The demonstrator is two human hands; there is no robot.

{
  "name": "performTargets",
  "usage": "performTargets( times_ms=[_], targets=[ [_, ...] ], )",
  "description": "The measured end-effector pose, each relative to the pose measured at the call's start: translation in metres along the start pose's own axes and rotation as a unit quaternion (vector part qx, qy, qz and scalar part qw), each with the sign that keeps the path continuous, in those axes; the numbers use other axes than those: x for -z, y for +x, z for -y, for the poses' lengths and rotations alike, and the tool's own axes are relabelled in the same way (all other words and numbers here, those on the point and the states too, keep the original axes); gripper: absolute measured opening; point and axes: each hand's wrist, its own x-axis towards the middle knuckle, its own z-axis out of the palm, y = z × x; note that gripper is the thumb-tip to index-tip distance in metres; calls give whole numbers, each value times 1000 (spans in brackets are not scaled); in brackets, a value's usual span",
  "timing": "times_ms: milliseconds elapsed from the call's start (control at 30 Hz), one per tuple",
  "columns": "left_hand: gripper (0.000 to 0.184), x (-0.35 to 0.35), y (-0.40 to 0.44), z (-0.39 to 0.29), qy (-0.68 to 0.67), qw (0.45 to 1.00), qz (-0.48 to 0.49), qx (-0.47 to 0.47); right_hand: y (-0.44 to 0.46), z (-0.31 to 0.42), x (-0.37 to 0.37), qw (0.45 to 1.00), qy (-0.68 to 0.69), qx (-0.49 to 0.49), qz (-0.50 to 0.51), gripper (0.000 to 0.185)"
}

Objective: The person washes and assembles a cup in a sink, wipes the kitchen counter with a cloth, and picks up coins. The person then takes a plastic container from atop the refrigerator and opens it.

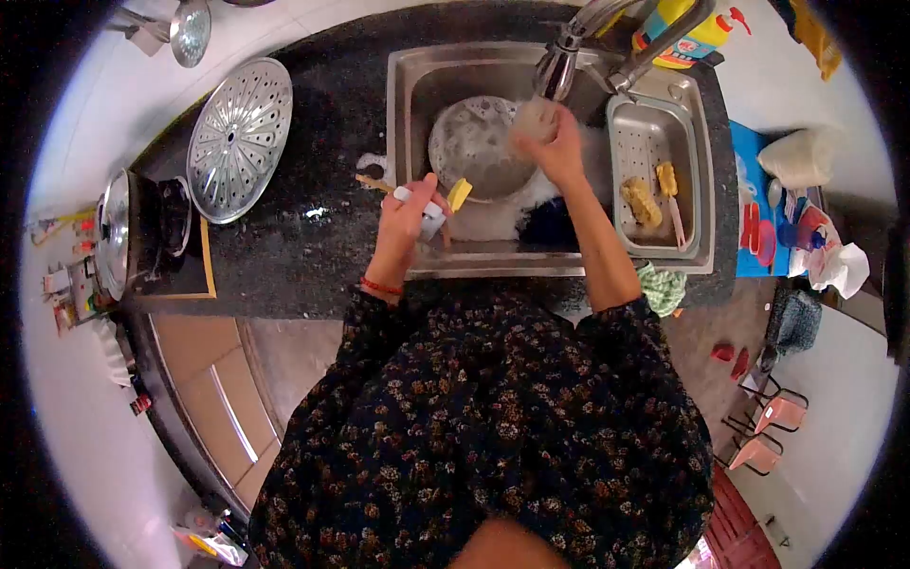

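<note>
My left hand (403,218) is closed around a small bunch of items over the sink's left edge. A wooden stick (373,182) pokes out to the left, a white piece (414,197) shows at the fingers, and a yellow tip (459,194) sticks out to the right. Under the faucet (557,71), my right hand (557,147) grips a pale round object (536,121), blurred by motion and perhaps water; its kind is unclear. Below it, a round metal pan (464,142) with sudsy water sits in the sink basin (408,95). Dark blue cloth (548,223) lies at the front.
Right of the basin, a draining tray (616,123) holds yellowish sponge-like pieces (642,202) and a brush-like tool (673,204). A perforated steamer plate (240,140) lies left on the dark counter (322,123). A yellow bottle (678,33) stands behind the faucet; a checked cloth (662,287) hangs in front.
</note>
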Motion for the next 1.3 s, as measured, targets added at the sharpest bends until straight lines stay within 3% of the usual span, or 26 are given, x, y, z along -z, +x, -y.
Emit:
performTargets(
  times_ms=[33, 133, 267, 333, 433, 533, 633, 733, 833, 933, 1033, 1133, 1233, 1300],
  targets=[
    [43, 1, 2, 3, 4, 1000, 7, -13, 5, -1, -2, 999, -51, 3, 6, 72],
    [43, 5, 10, 8, 4, 1000, 4, -31, -1, 10, 7, 996, 86, 8, 0, 73],
    [43, 3, 3, 1, 7, 1000, 12, 9, 7, -3, 4, 1000, 15, 15, 13, 70],
    [44, -3, 3, -2, 0, 1000, -2, -31, 3, 3, 5, 999, 15, 25, 30, 70],
    [44, -1, 1, 1, 9, 1000, 7, -25, 5, 9, 7, 998, -48, -17, -30, 68],
    [44, 1, 5, 1, 7, 1000, 7, -6, 5, 0, 3, 998, -28, 34, 33, 69],
    [45, -1, 1, 2, -8, 1000, 1, 0, 7, -9, 0, 999, 7, 39, -23, 70],
    [45, 1, 9, 2, 17, 999, -6, -27, 5, 3, 3, 999, -2, 24, 46, 71],
    [44, 0, 2, -2, 18, 1000, -9, 9, 1, 10, 5, 992, 112, -62, 13, 71],
    [44, 0, 5, 1, 22, 1000, 7, -13, 7, -3, -2, 986, 142, 21, 79, 72],
    [44, 2, 1, 2, 19, 1000, 2, 7, 8, -12, 1, 998, 51, -38, -14, 71],
    [44, 4, 7, 4, 29, 1000, 8, -7, 9, -9, -5, 990, 117, -20, 75, 73],
    [44, 3, 7, 8, 29, 999, 2, -21, 6, -3, 0, 984, 164, -58, 28, 67],
    [44, 3, 9, 7, 27, 999, 0, -19, 6, -8, -4, 997, 50, 5, 58, 66]
  ],
)
